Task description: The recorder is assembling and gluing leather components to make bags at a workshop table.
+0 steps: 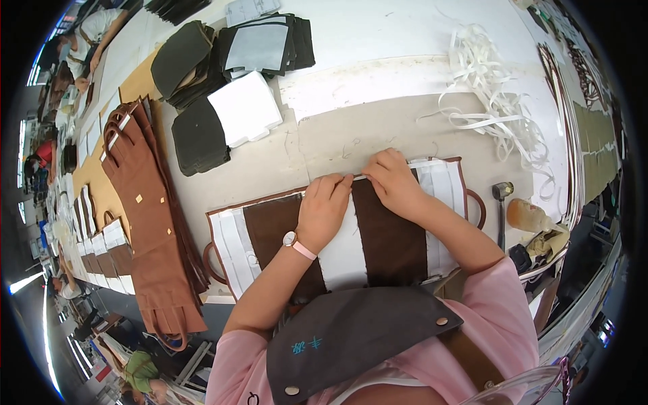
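Note:
A flat bag panel [393, 233] lies across the work table in front of me, its dark brown and white bands facing up. A reddish-brown border runs along its far edge, and a curved handle sticks out at its left [208, 260] and right [482, 209] ends. My left hand [325, 208], below a pink-strapped watch, pinches the far edge near the middle. Close beside it on the right, my right hand [391, 179] has its fingers closed on the same edge. The fingertips partly hide the edge. My body covers part of the near side.
Brown bag pieces with handles [145, 196] are stacked at the left. Black panels [185, 57] and white sheets [246, 108] lie at the far left. White strips [496, 101] tangle at the far right. A hammer [501, 202] and a bottle [526, 214] stay near my right arm.

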`<state>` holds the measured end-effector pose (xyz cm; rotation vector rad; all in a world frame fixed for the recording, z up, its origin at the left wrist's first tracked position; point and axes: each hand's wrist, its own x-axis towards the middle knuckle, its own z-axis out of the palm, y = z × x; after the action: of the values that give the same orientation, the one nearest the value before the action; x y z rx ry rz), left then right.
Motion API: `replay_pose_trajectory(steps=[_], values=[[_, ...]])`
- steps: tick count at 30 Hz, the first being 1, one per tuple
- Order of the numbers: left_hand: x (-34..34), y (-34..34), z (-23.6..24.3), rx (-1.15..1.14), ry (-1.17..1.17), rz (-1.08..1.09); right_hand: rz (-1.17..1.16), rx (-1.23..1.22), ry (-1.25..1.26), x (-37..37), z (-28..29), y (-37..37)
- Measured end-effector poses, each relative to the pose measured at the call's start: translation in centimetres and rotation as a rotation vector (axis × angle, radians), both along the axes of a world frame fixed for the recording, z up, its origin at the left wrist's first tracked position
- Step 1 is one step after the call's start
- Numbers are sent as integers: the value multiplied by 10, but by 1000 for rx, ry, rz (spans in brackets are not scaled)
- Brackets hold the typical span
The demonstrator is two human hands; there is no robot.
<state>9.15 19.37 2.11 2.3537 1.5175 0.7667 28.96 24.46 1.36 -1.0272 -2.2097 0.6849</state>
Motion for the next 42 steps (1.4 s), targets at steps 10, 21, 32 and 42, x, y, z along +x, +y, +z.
replay_pose_trajectory(steps=[10,21,32,42], values=[[1,-2,5,36,180,-75,89,196,-216,29,9,-2],[2,0,4,18,190,-83,58,277,-220,30,5,-6],[8,-3,-1,7,107,-23,77,161,-243,35,6,-1],[15,2,6,-48,96,18,114,91,-168,28,9,2]])
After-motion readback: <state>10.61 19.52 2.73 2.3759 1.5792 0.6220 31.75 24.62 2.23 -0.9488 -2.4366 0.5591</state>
